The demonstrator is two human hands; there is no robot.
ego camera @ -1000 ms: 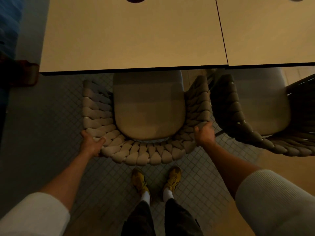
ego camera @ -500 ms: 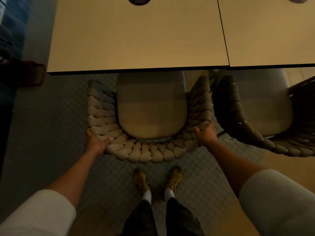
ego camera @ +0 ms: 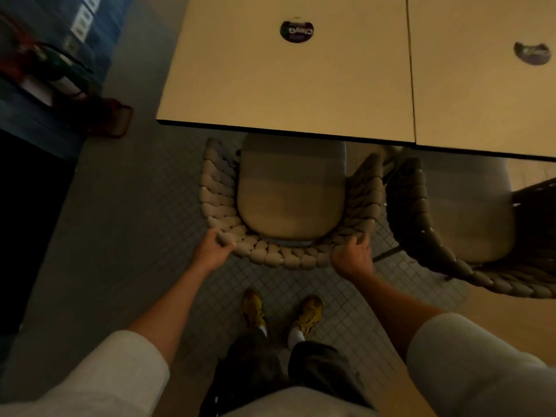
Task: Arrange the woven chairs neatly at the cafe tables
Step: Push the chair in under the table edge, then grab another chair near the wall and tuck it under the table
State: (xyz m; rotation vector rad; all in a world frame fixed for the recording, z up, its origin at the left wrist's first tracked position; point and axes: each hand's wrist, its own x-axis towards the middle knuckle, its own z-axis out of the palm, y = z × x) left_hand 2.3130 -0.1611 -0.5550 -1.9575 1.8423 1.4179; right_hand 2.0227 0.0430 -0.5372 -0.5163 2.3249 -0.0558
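A beige woven chair [ego camera: 288, 260] with a padded seat stands right in front of me, its front tucked under the edge of the tan cafe table [ego camera: 288, 85]. My left hand [ego camera: 212, 251] grips the left rear corner of the braided backrest. At the right rear corner, my right hand [ego camera: 353, 258] curls over the same backrest. A second, darker woven chair [ego camera: 421, 224] stands close on the right, partly under the adjoining table [ego camera: 481, 94].
A dark round sticker [ego camera: 296, 31] sits on each tabletop. A red-framed object [ego camera: 111, 118] and a blue wall lie at the left. My yellow shoes [ego camera: 282, 311] stand on the small-tiled floor just behind the chair.
The chair and my hands have shifted to the right along the table edge, and my view has tilted up, showing more of the tabletops. Both hands keep their hold.
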